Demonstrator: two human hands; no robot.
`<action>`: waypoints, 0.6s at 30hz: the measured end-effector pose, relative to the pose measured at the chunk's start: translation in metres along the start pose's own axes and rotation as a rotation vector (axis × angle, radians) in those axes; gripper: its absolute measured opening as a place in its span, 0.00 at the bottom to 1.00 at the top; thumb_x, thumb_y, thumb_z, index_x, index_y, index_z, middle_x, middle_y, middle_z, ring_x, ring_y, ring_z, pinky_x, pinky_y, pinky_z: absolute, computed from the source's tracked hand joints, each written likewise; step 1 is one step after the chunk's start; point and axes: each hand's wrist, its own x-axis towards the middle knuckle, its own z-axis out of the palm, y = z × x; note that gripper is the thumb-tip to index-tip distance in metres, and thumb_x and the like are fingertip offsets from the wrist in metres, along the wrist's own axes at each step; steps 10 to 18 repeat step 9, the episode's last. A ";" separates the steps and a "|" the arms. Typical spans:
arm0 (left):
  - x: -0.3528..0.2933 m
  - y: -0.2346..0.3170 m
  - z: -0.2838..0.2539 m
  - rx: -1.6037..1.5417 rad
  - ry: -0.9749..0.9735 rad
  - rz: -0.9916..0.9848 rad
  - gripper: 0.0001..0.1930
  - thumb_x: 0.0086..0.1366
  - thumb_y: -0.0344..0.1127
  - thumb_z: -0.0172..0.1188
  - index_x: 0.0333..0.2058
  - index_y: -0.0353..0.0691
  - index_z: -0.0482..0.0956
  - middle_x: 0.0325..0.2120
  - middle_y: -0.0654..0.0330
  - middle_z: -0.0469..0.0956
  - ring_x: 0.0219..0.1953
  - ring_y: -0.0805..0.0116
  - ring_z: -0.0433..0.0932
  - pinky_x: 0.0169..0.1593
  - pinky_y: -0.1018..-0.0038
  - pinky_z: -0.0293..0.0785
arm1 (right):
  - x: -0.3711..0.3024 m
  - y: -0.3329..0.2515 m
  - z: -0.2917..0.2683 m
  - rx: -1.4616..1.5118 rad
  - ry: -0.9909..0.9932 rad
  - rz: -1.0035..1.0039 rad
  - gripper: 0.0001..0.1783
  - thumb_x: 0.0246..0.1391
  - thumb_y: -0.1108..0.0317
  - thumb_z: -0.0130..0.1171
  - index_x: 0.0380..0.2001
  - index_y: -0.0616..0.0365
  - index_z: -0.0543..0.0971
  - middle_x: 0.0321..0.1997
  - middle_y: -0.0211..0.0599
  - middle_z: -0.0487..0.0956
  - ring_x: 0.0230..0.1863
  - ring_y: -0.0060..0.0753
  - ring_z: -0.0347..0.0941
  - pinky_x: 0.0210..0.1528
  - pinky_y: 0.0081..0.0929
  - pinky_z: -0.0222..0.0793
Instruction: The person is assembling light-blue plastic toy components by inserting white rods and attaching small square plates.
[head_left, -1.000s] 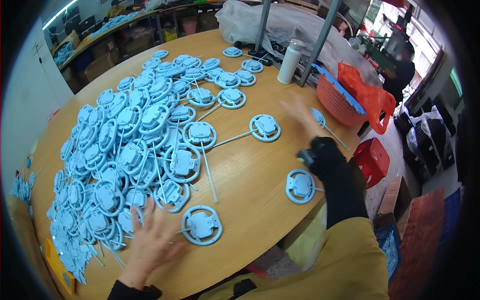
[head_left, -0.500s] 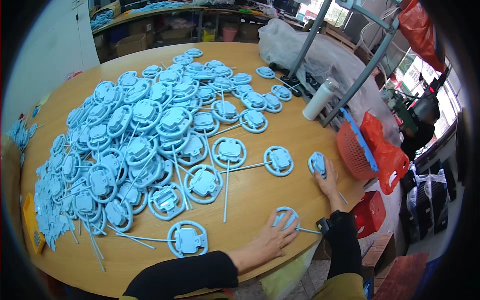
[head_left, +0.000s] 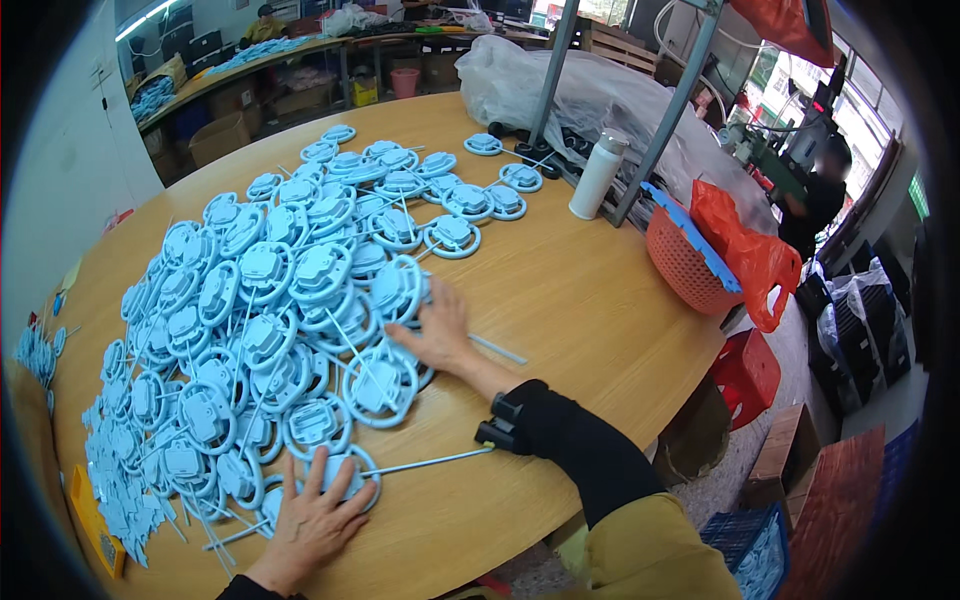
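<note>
Light-blue plastic wheel-shaped parts with thin rods lie heaped on the wooden table. My left hand rests with fingers spread on one wheel-shaped part at the heap's near edge; this part's rod points right. At the right side of the heap, my right hand has its thumb and fingers apart against the wheel-shaped parts. One of these parts sits just left of its fingertips, another below the thumb. A rod sticks out to the right from beneath the hand.
A white bottle stands by a metal frame at the far right. A red basket with an orange-red bag adjoins the table's right edge. A yellow tray is at the near left. Another person is at the far right.
Both hands have moved left across the table to the heap, and the loose wheel-shaped parts from the right now lie against it. The view has shifted too.
</note>
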 end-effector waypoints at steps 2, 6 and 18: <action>-0.013 -0.010 0.003 0.018 -0.021 -0.026 0.26 0.47 0.50 0.66 0.48 0.60 0.74 0.54 0.57 0.64 0.63 0.43 0.54 0.60 0.34 0.43 | 0.002 -0.010 0.010 0.129 -0.073 -0.103 0.40 0.48 0.37 0.55 0.56 0.57 0.69 0.63 0.56 0.59 0.64 0.59 0.52 0.64 0.51 0.46; -0.031 -0.022 0.000 0.010 -0.024 -0.169 0.26 0.46 0.44 0.64 0.47 0.53 0.74 0.54 0.52 0.64 0.61 0.39 0.56 0.58 0.32 0.47 | 0.032 0.038 -0.045 0.533 -0.170 0.040 0.37 0.48 0.48 0.62 0.56 0.60 0.69 0.59 0.54 0.67 0.61 0.51 0.61 0.62 0.42 0.56; -0.046 -0.021 0.017 -0.030 0.009 -0.257 0.27 0.43 0.38 0.62 0.48 0.46 0.74 0.55 0.45 0.63 0.62 0.34 0.53 0.58 0.31 0.46 | 0.060 0.083 -0.096 0.413 0.144 0.370 0.38 0.48 0.49 0.63 0.57 0.62 0.67 0.60 0.53 0.67 0.63 0.48 0.61 0.64 0.41 0.54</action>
